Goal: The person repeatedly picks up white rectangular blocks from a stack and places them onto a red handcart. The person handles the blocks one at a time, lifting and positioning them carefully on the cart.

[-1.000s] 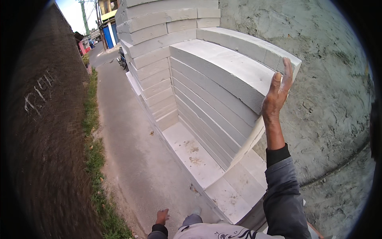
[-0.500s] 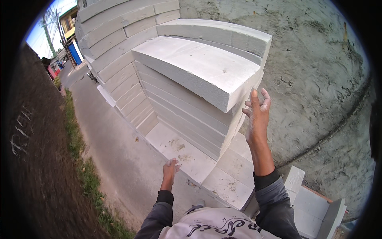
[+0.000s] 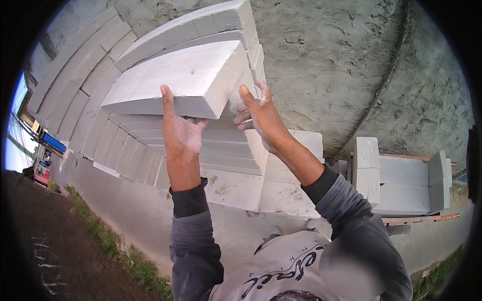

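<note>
A long white lightweight concrete block [image 3: 170,70] lies on top of a stack of similar blocks, its near end jutting out over the lower layers. My left hand [image 3: 183,133] is at its front edge, thumb up against the front face and fingers curled beneath the underside. Beside the block's right end face, my right hand [image 3: 266,120] is held with thumb raised and fingers spread apart, nothing in it. Its fingertips are close to the stack's end; whether they touch it I cannot tell. White dust coats both hands.
Behind the stack rises a rough grey plastered wall [image 3: 321,60]. More stacked blocks [image 3: 70,75] stand at the left, and flat blocks [image 3: 291,193] lie low in front. Another block pile [image 3: 406,173] sits on wood at the right. A concrete path [image 3: 115,195] runs past a grass strip [image 3: 95,220].
My left hand has risen from low over the path to the block's front edge. The view has turned, so the stack now appears further left. My right hand stays near the block's end.
</note>
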